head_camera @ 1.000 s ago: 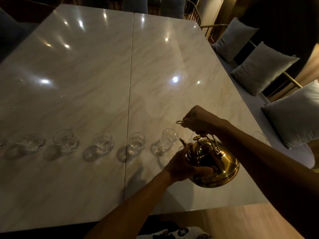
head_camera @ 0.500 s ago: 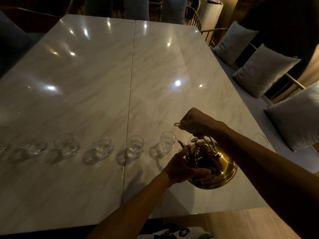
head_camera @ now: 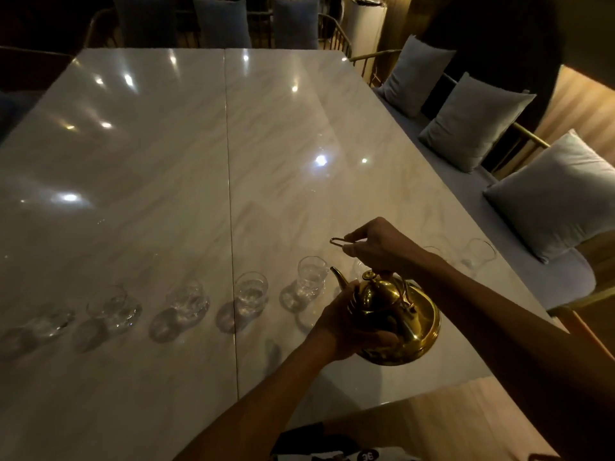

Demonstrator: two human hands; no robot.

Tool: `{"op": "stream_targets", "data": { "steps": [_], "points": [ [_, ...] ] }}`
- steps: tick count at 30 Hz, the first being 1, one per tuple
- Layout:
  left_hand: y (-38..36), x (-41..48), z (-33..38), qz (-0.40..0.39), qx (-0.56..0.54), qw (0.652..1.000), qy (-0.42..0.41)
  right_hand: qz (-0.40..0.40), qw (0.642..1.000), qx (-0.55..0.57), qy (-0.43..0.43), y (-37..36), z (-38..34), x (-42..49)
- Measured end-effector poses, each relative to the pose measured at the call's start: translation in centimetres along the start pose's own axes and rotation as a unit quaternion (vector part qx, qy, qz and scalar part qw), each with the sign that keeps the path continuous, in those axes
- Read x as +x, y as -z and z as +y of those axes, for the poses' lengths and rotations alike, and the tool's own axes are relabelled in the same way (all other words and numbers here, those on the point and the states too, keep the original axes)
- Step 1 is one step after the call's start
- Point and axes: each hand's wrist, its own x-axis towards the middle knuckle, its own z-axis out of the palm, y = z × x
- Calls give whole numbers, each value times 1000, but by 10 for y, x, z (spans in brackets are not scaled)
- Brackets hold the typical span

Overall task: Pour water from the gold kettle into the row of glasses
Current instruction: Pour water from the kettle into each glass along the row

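Gold kettle (head_camera: 396, 322) tilts, right hand (head_camera: 376, 249) clenching its handle, left hand (head_camera: 346, 322) cupping the body; next, aim the spout (head_camera: 337, 276) over the nearest glass (head_camera: 311, 276).

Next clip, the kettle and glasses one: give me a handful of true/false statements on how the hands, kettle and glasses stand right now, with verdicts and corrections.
1. Both hands are on the gold kettle. True: the right hand grips the handle from above, the left hand steadies the body.
2. The kettle stands flat on the marble table. False: it is held tilted, spout toward the glasses.
3. The glasses sit in a row across the table's near half. True.
4. The spout points at the grey cushions. False: it points toward the nearest glass.
5. The glasses are stacked. False: each stands singly, apart from the next.
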Motion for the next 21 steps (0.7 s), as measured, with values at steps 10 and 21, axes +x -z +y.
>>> {"op": "stream_targets", "data": {
  "steps": [10,21],
  "points": [
    [4,-13,-20,-19,13,1000,11,84,993,81,-14,-16,18,-38],
    [5,-3,-3,-53,124,991,-23,199,976,92,-20,-13,36,-63]
  ]
}}
